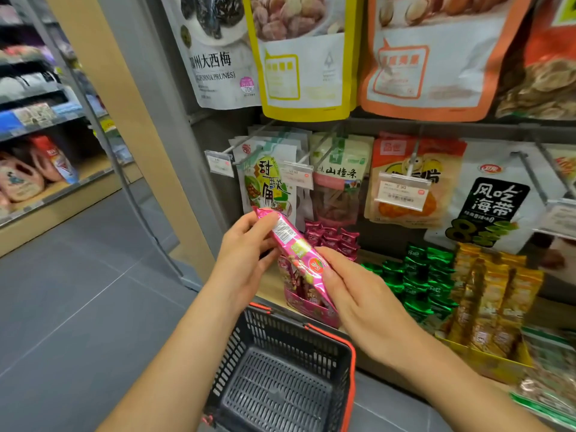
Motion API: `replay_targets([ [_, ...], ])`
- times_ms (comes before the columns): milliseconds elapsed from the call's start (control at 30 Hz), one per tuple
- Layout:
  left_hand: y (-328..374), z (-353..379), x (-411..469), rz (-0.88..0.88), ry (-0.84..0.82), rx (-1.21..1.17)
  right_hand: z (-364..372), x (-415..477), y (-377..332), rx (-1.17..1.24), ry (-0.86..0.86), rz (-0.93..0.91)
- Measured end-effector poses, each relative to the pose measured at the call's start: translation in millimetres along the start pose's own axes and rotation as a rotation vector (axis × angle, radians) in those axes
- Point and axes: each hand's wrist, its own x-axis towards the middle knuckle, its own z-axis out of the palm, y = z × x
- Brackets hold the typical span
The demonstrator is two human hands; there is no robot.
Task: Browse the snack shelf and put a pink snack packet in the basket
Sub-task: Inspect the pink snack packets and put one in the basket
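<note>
A long pink snack packet (294,249) is held slantwise in front of the shelf, above the basket. My left hand (246,260) grips its upper end, thumb on top. My right hand (358,297) pinches its lower end between thumb and fingers. Below both hands hangs a dark grey plastic basket (246,332) with red handles, and nothing lies inside it. Behind the packet a pink display box (307,310) on the low shelf holds more of the same packets.
Small dark-pink sachets (335,240), green packets (417,275) and gold packets (492,300) fill the low shelf to the right. Large pouches hang on pegs above with price tags (402,191). A grey tiled floor (78,291) and another shelf unit lie to the left.
</note>
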Motion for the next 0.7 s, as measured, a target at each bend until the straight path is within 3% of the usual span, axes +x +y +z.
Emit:
replay_targets([
  [100, -8.2, 7.2, -2.7, 0.01, 0.034, 0.027, 14.7, -3.3, -4.4, 0.067, 0.078, 0.066],
  [267, -23.5, 19.1, -19.5, -0.087, -0.105, 0.027, 24.4, 0.2, -6.3, 0.174, 0.175, 0.148],
  [500, -19.6, 7.1, -18.5, -0.038, -0.219, 0.189, 5.8, 18.1, -4.6, 0.5, 0.147, 0.373],
  [600, -25.8, 6.4, -23.3, -0.045, -0.406, 0.343, -6.6, 20.5, -1.7, 0.645, 0.026, 0.373],
  [700, -33.1, 8.5, -24.3, -0.087, -0.444, 0.379, -8.3, 17.5, 1.3, 0.692, 0.038, 0.362],
])
